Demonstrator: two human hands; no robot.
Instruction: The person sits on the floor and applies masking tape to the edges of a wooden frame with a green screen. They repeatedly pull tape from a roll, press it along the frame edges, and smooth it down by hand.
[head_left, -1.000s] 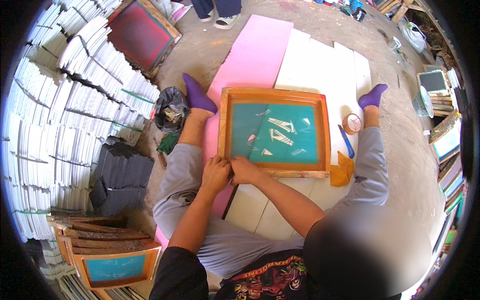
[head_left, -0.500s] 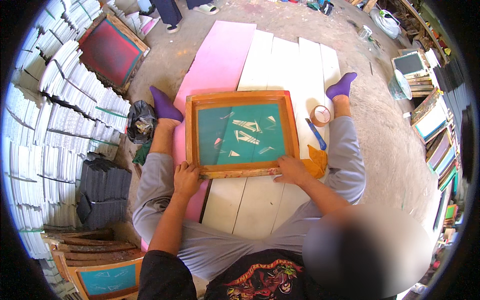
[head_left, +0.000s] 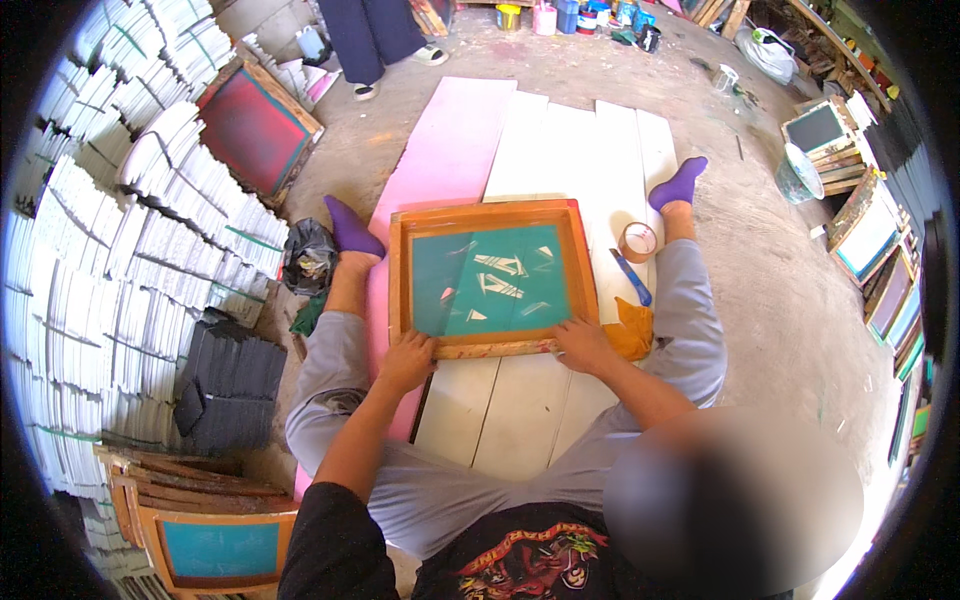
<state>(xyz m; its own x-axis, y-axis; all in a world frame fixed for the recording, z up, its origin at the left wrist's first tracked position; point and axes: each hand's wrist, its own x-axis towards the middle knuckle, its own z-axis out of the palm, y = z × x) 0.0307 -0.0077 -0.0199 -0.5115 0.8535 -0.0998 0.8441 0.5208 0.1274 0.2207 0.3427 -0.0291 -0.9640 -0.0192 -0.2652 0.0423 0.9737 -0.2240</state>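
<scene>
A wooden silk-screen frame (head_left: 401, 285) lies across the boards between my legs. Its green mesh carries pale angular cut-out shapes around the middle. My left hand (head_left: 408, 361) is closed on the near rail close to the left corner. Further right on that same rail, my right hand (head_left: 582, 346) grips near the right corner, its thumb toward me. To the right of the frame are a roll of brown tape (head_left: 637, 241), a blue-handled cutter knife (head_left: 632, 280) and an orange-yellow cloth or scrap (head_left: 630, 330).
White boards (head_left: 560, 150) and a pink board (head_left: 450, 135) lie beneath. Stacked white sheets (head_left: 150, 260) and a dark stack (head_left: 235, 385) rise at left, beside a black plastic bag (head_left: 309, 258). More screens (head_left: 870, 230) lean at right. A person's legs (head_left: 368, 40) stand at the far left.
My view has tilted up, bringing more paint containers into sight at the back. My left hand sits slightly further right along the near rail. My right hand keeps its hold.
</scene>
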